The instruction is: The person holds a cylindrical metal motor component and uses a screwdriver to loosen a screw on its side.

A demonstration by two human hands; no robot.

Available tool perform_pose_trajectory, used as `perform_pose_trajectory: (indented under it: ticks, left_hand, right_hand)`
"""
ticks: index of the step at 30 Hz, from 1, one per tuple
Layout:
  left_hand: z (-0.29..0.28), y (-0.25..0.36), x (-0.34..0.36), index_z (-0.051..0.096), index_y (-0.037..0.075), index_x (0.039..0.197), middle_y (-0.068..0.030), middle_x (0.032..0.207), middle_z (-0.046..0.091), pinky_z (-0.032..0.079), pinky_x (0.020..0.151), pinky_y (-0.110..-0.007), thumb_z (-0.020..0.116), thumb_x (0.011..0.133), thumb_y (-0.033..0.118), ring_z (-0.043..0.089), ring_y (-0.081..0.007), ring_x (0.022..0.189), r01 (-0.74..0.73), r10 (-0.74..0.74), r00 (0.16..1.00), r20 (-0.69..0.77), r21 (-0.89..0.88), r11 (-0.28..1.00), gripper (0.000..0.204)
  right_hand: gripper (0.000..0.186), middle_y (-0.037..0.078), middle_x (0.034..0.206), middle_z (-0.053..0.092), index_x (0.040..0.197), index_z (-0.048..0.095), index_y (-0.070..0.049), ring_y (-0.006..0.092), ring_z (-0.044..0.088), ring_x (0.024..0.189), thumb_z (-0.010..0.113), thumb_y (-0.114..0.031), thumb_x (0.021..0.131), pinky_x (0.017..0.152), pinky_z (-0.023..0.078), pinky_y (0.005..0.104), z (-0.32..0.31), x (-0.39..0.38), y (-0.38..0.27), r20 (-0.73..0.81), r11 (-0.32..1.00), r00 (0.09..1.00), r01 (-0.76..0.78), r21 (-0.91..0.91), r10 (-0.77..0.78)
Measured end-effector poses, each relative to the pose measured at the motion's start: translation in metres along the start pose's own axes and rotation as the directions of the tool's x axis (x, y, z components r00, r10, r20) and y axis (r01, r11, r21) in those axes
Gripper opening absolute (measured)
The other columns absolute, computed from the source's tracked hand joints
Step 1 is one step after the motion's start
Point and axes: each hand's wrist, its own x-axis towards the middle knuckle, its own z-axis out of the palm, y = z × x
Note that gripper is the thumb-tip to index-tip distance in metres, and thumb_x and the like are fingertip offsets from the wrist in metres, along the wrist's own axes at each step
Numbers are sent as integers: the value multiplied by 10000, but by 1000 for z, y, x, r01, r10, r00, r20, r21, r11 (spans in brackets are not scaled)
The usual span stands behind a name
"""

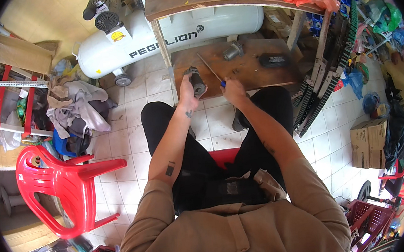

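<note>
At twelve o'clock, the left hand (187, 95) wraps a metal cylinder (198, 84); at one, the right hand (234, 91) clasps a blue-handled screwdriver (212, 70); a slip could jab the left.

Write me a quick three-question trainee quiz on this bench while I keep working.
1. What does the left hand hold? A: a cloth. B: a metal cylinder. C: a cardboard box.
2. True or false: another metal part lies on the wooden table.
3. Fill the gap: the right hand grips a long-shafted tool whose handle is ____.

Key: 1. B. 2. True. 3. Blue.
</note>
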Motion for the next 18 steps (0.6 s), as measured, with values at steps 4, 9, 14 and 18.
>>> perform_pose_trajectory:
  ticks: [4,9,14,18]
  left_hand:
    - [-11,-16,21,259,-27,1508,-215,1195,573,501,971,-412,561,987,300,582,-375,1136,-434,484,874,41,512,741,685]
    - [-6,-23,22,71,-40,1554,-358,1366,402,409,1071,-424,606,970,234,476,-477,1263,-352,667,741,75,889,292,839]
    - [7,-22,10,215,0,1531,-355,1298,411,414,1037,-497,666,926,196,495,-509,1190,-277,626,776,70,931,239,780]
    - [-4,-34,19,292,59,1517,-335,1246,430,425,995,-511,689,902,179,507,-499,1129,-311,666,732,146,941,135,741]
  right_hand:
    - [279,221,1047,668,1090,625,-29,382,646,1014,646,-241,909,886,520,470,-7,0,-5,13,999,999,-33,15,33]
    - [283,184,1134,644,1129,615,-52,360,642,1063,570,-274,961,890,524,460,-39,-6,-6,-1,995,999,-53,80,53]
    - [265,198,1107,671,1135,605,-49,373,644,1067,608,-237,948,904,506,462,-64,-3,10,61,939,996,-76,336,59]
    - [282,207,1098,690,1145,605,-45,381,647,1073,678,-162,899,924,502,444,-70,-3,8,-124,877,992,54,478,7]
